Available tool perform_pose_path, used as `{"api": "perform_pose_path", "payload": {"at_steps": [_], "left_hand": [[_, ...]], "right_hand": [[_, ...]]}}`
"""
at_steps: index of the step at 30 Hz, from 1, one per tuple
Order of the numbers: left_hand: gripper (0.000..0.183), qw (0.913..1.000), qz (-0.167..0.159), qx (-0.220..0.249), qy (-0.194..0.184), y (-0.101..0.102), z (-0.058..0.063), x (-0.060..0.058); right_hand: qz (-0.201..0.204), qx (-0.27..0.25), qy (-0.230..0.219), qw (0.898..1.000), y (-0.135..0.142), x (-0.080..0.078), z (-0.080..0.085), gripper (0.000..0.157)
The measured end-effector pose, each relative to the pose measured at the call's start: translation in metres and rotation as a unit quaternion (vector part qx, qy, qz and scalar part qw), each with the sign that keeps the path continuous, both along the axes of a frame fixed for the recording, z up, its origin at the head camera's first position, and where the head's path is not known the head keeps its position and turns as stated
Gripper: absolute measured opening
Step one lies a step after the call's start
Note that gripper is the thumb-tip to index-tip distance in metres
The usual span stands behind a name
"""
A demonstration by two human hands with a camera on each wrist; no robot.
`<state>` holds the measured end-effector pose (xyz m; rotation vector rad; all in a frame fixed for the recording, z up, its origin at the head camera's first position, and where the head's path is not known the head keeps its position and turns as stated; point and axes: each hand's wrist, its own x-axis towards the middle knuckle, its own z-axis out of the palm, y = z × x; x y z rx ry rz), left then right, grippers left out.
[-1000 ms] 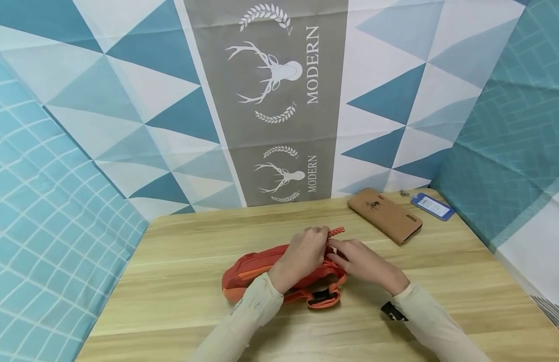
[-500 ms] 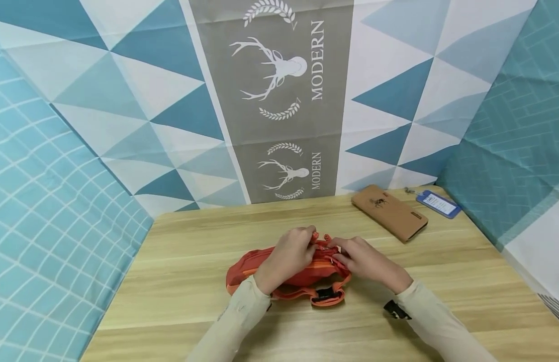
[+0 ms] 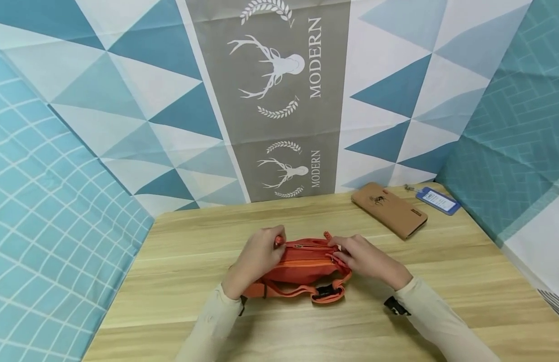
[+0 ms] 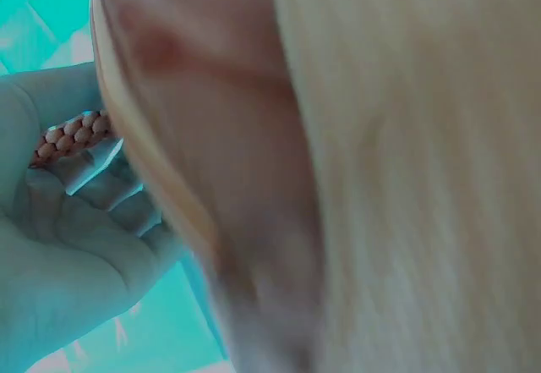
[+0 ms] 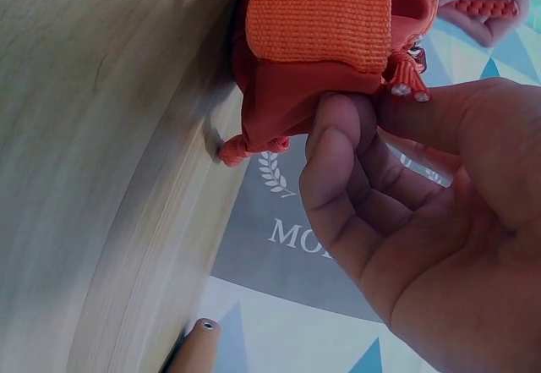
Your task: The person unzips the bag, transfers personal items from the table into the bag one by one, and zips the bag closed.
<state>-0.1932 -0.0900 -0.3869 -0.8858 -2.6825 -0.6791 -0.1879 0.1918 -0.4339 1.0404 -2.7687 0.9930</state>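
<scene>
A red waist bag (image 3: 302, 271) with an orange strap and black buckle (image 3: 325, 291) lies on the table. My left hand (image 3: 259, 254) pinches a braided orange zipper pull (image 3: 278, 240) over the bag's top, toward its left part; the same pull (image 4: 74, 136) shows between thumb and fingers in the left wrist view. At the bag's right end, my right hand (image 3: 365, 259) pinches the red fabric between thumb and index finger, clear in the right wrist view, near a short orange cord pull (image 5: 407, 77). Between the hands the top zipper line (image 3: 306, 246) shows. My left hand covers the bag's left end.
On the wooden table (image 3: 180, 261), a tan wallet (image 3: 390, 210) lies at the back right. Beside it is a blue card holder (image 3: 439, 201) with a small metal clip. Patterned cloth walls (image 3: 279, 120) stand behind and at both sides.
My left hand has moved left along the bag's top with the zipper pull, baring more of the zipper line. The right hand stays at the bag's right end.
</scene>
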Motion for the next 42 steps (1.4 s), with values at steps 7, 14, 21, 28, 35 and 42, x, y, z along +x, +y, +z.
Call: {"api": "perform_pose_path", "payload": {"at_steps": [7, 14, 21, 28, 35, 42], "left_hand": [[0.027, 0.9990, 0.044, 0.011, -0.008, -0.040, 0.002, 0.008], [0.025, 0.9940, 0.108, -0.019, 0.002, -0.092, 0.006, 0.016], [0.021, 0.9858, 0.141, -0.084, -0.033, -0.121, 0.011, 0.019], [0.012, 0.9874, 0.097, -0.122, -0.028, -0.100, 0.021, 0.029], [0.008, 0.9939, -0.025, -0.107, 0.012, -0.045, 0.021, 0.006], [0.008, 0.9792, -0.062, -0.185, -0.056, -0.023, 0.007, -0.022]], "right_hand": [[0.007, 0.003, -0.003, 1.000, -0.005, 0.000, 0.000, 0.023], [-0.002, 0.019, 0.000, 1.000, -0.003, -0.001, 0.004, 0.022], [-0.016, 0.040, 0.023, 0.999, 0.001, -0.005, 0.006, 0.022], [-0.040, 0.056, 0.062, 0.996, -0.007, 0.004, 0.011, 0.028], [-0.016, 0.055, 0.163, 0.985, -0.045, 0.027, 0.027, 0.027], [0.033, 0.165, 0.201, 0.965, -0.075, 0.037, 0.023, 0.046]]}}
